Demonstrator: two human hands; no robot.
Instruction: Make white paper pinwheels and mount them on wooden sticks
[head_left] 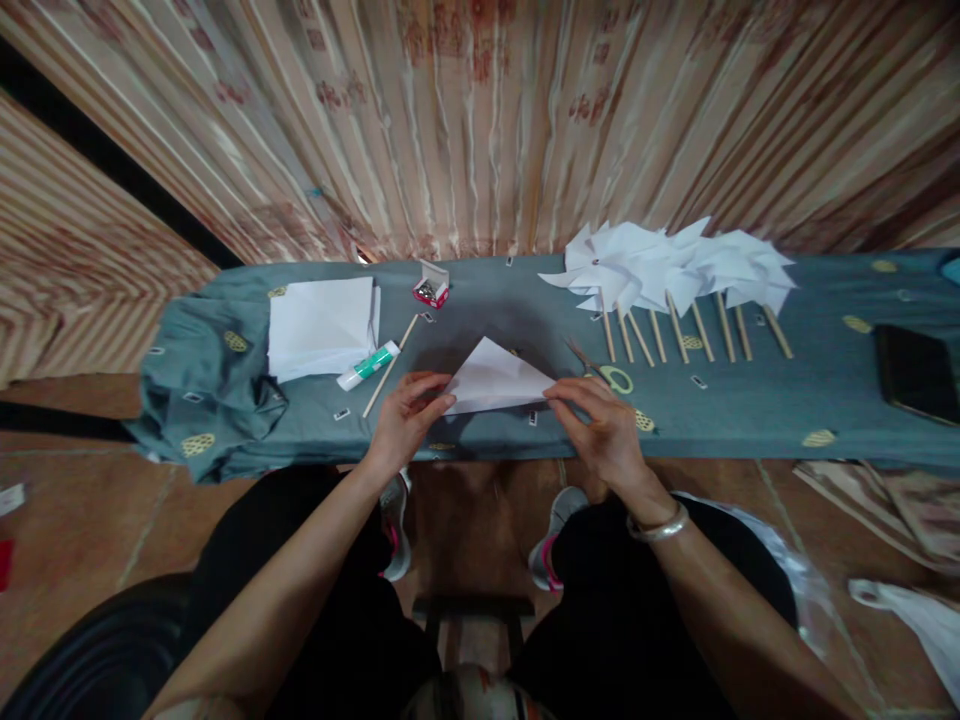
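A: Where's the white paper folded into a triangle [496, 380]?

B: Near edge of the grey-blue cloth-covered table [750, 400], centre. Left hand [405, 420] pinches its left corner, right hand [604, 425] pinches the right corner.

A: Around it?

B: Yellow-handled scissors [611, 375] just right; green-and-white glue stick [367, 366], thin wooden stick [390, 365] and white paper stack [321, 325] left. White paper pinwheels on wooden sticks [675, 275] far right.

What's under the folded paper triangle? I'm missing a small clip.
Under the folded paper triangle only teal tablecloth shows around its edges; anything beneath is covered.
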